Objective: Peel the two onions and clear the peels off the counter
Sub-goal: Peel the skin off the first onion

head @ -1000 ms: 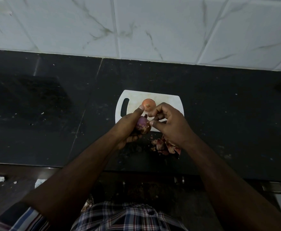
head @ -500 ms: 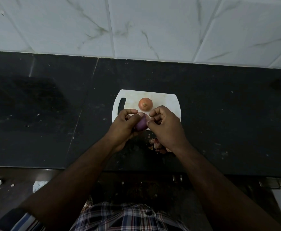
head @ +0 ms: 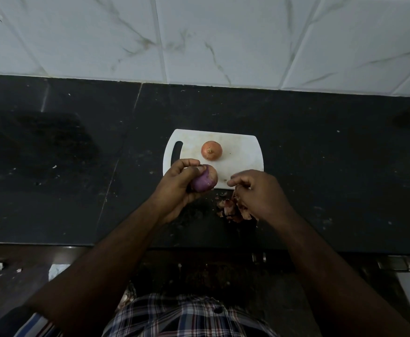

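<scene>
Onions: two are present. One, purple and largely stripped (head: pixel 204 178), is gripped in the left hand (head: pixel 178 188), fingers and thumb curled round it, held over the near left corner of the board (head: pixel 242 152). Judged purpose: keeping it in the hand lets the person turn it so the remaining skin faces the free hand. The second onion (head: pixel 211 150), still in its orange skin, sits root end up near the middle of the board, toward its far edge, well apart from both hands. It appears parked there to wait its turn and to stay off the soiled counter (head: pixel 77 166).

The right hand (head: pixel 259 190) hangs over the near right corner of the board, fingers loosely curled. Whether a scrap of skin is pinched at the fingertips cannot be told; the light is poor.

Peels (head: pixel 231 209) lie heaped on the counter just off the board's near edge, partly under the right hand. Judged purpose: one pile at the drop point makes later clearing simpler.

Status, as judged: first onion nearly done, second not started, peels not yet cleared.
</scene>
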`<state>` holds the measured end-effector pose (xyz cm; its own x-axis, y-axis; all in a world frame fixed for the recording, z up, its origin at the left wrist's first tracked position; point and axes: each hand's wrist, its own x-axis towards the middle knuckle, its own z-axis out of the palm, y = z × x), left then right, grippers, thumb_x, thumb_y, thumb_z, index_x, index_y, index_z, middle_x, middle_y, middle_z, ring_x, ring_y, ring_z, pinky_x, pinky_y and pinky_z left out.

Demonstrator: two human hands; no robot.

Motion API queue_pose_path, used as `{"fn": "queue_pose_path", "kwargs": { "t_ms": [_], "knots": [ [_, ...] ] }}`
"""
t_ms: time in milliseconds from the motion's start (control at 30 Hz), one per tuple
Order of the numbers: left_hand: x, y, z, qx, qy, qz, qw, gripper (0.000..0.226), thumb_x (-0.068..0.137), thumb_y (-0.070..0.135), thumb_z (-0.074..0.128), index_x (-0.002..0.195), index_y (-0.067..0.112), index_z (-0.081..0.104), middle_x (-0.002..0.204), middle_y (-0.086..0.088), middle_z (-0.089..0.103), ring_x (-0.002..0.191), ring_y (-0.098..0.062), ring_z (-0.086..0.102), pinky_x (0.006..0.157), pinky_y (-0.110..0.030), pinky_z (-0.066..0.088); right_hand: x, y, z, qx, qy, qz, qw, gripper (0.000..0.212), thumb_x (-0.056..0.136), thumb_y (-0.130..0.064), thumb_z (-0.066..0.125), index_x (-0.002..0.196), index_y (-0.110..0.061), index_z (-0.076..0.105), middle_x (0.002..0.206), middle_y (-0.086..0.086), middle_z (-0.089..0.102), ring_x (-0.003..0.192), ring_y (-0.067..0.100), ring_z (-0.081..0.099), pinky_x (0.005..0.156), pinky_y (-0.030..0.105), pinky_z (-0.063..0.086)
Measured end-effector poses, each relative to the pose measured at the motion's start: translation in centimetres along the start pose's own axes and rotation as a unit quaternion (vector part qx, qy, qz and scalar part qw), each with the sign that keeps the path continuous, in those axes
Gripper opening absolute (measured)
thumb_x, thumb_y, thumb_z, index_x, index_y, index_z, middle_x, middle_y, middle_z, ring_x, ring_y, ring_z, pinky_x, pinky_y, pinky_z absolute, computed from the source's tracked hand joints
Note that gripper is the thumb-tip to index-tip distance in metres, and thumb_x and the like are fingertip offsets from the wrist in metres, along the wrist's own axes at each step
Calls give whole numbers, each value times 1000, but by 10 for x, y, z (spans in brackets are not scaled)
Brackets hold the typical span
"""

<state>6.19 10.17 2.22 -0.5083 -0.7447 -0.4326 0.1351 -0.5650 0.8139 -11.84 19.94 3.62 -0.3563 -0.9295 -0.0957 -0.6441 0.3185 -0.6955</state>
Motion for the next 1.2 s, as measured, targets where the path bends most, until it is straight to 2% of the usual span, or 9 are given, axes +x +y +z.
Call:
{"fn": "queue_pose_path", "kwargs": {
  "t_ms": [67, 167, 267, 400, 500, 667, 800, 1000, 1200],
  "knots": [
    [1, 0, 0, -2, -3, -3, 1000, 18, 97, 11, 63, 114, 15, 58, 131, -15, 56, 115, -33, 63, 89, -47, 60, -1, -7, -4, 7, 3, -4, 1000, 26, 96, -8, 56, 108, -21, 76, 115, -7, 72, 107, 5, 64, 87, 13, 48],
    [0, 0, 0, -8, -13, -6, 1000, 25, 95, 12, 66, 118, 15, 57, 135, -17, 54, 120, -38, 63, 85, -46, 60, -3, -22, -2, 42, 67, -30, 996, 24, 97, -23, 60, 118, -20, 71, 107, -5, 74, 94, 4, 67, 82, 16, 52],
    [-2, 2, 3, -2, -27, 4, 1000, 29, 95, 11, 67, 122, 14, 55, 130, -16, 58, 112, -31, 68, 86, -47, 61, -3, -31, 9, 27, 75, -66, 995, 34, 96, -31, 61, 127, -18, 68, 118, -4, 71, 92, 6, 65, 79, 13, 49],
    [-4, 2, 8, 11, -11, 29, 999, 33, 92, 13, 71, 122, 11, 56, 123, -19, 60, 94, -21, 72, 76, -39, 62, -2, -33, 27, -70, 86, -133, 985, 39, 97, -30, 51, 128, -11, 66, 112, 6, 71, 97, 16, 64, 85, 29, 53],
    [-3, 0, 9, 20, 3, 41, 999, 46, 82, 21, 79, 122, 11, 57, 135, -26, 54, 99, -27, 72, 73, -38, 61, -3, -31, 33, -88, 101, -148, 980, 41, 97, -26, 46, 124, -4, 67, 108, 11, 71, 97, 22, 65, 83, 26, 49],
    [-2, 0, 8, 8, -3, 39, 999, 47, 81, 21, 79, 122, 13, 57, 139, -24, 52, 106, -32, 70, 78, -43, 61, 2, -28, 29, -72, 108, -141, 982, 35, 99, -20, 46, 122, -4, 68, 108, 11, 72, 100, 24, 66, 88, 36, 54],
    [0, 3, 7, 14, -3, 46, 999, 37, 91, 13, 74, 123, 11, 57, 138, -22, 52, 113, -36, 67, 76, -39, 61, 2, -29, 25, -41, 103, -150, 982, 34, 102, -21, 48, 127, -9, 66, 116, 6, 72, 107, 17, 64, 95, 32, 51],
    [1, 1, 9, 15, -9, 45, 999, 38, 87, 13, 76, 120, 11, 58, 138, -24, 52, 108, -36, 69, 78, -43, 62, 4, -25, 26, -55, 127, -152, 979, 33, 98, -20, 48, 116, -7, 71, 100, 9, 73, 93, 22, 66, 82, 38, 54],
    [1, 5, 8, 23, -13, 50, 998, 44, 80, 20, 79, 119, 13, 59, 136, -21, 53, 108, -36, 69, 81, -48, 61, 4, -29, 22, -12, 110, -142, 984, 32, 101, -19, 51, 127, -10, 67, 115, 5, 73, 105, 15, 66, 93, 30, 54]
  ]
}}
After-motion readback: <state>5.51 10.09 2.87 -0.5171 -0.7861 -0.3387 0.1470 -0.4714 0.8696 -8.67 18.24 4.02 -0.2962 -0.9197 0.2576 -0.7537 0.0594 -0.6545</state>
